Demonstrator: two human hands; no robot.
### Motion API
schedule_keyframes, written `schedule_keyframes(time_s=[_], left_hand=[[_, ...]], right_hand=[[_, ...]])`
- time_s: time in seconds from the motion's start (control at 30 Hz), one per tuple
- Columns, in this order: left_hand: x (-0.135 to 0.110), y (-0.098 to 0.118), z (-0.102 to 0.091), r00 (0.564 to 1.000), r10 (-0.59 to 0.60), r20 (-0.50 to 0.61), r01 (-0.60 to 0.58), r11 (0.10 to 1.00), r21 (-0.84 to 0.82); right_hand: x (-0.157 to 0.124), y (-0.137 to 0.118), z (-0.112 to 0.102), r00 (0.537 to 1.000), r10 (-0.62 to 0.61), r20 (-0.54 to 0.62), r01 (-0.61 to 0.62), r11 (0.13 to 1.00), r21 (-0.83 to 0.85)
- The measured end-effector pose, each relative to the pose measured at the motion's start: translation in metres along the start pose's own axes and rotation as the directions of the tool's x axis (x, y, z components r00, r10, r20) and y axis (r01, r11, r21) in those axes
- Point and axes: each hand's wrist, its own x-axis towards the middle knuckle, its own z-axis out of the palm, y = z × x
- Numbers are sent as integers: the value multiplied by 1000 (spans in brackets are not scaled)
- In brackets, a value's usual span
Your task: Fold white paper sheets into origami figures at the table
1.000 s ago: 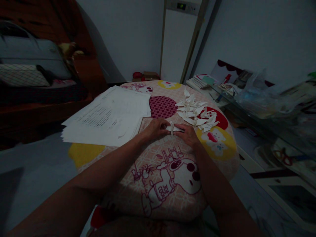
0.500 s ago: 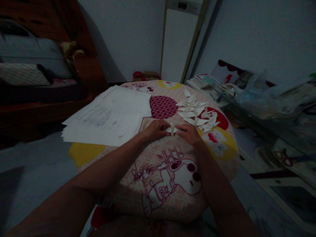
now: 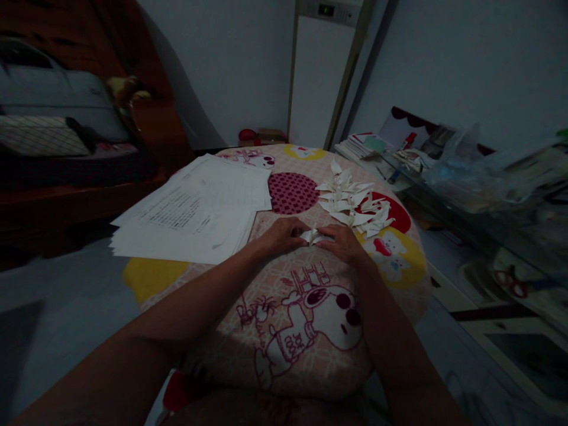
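The small white folded piece (image 3: 313, 236) is matt paper, like the flat white printed sheets (image 3: 195, 207); the pink cartoon-printed cover (image 3: 306, 313) is soft matt cloth.

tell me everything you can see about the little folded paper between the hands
The folded paper piece is small, white and looks like plain thin paper, creased into a compact shape with a short point sticking up in its middle. It lies low on the patterned tablecloth, near the table's middle. The left hand pinches its left end and the right hand its right end. The dim light hides finer folds.
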Motion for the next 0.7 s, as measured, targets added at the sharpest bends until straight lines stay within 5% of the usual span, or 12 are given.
schedule_keyframes(time_s=[0.7], left_hand=[[6, 8, 19, 999, 42, -4, -39, 961, 275]], right_hand=[[5, -16, 3, 999, 45, 4, -45, 995, 94]])
